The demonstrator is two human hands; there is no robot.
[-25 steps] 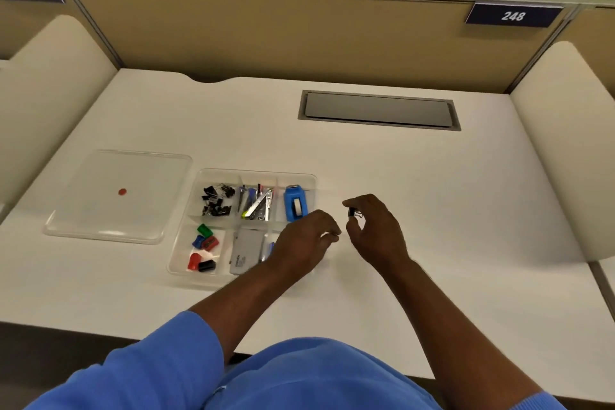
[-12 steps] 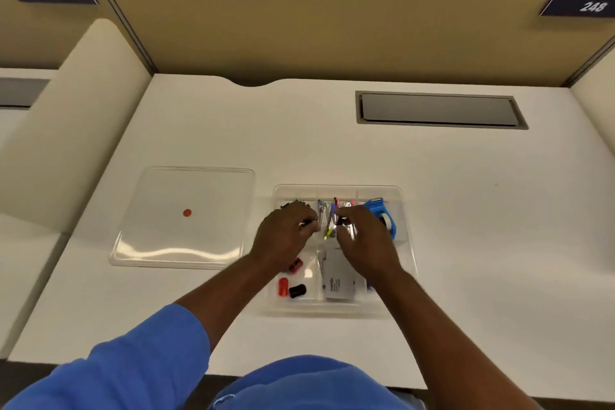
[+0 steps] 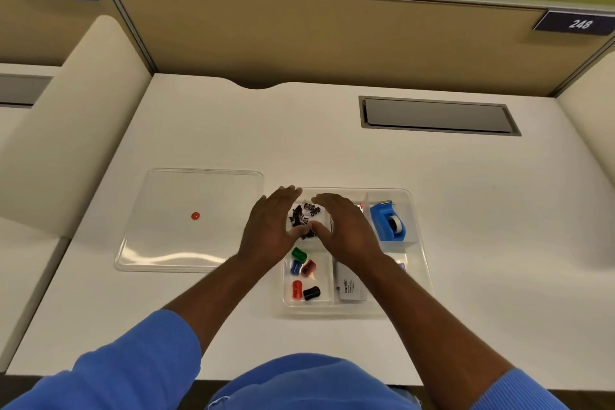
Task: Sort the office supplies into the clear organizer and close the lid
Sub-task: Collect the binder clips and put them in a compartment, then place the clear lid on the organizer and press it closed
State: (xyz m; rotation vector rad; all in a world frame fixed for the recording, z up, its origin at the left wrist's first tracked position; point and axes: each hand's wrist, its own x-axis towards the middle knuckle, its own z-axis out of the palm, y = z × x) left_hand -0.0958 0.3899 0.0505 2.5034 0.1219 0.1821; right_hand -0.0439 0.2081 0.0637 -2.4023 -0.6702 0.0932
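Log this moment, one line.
left hand: open, beside small black binder clips | right hand: open, flanking clips | clear plastic organizer: uncovered | flat clear lid: left of organizer

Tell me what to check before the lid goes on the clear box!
1. Binder clips in their compartment: ok.
2. Left hand and right hand holding nothing: ok, both look open.
3. Hands away from the organizer: not ok, both hover over it.
4. Lid close by: ok, flat on the desk, left of the organizer.
5. Tape dispenser below the rim: cannot tell.
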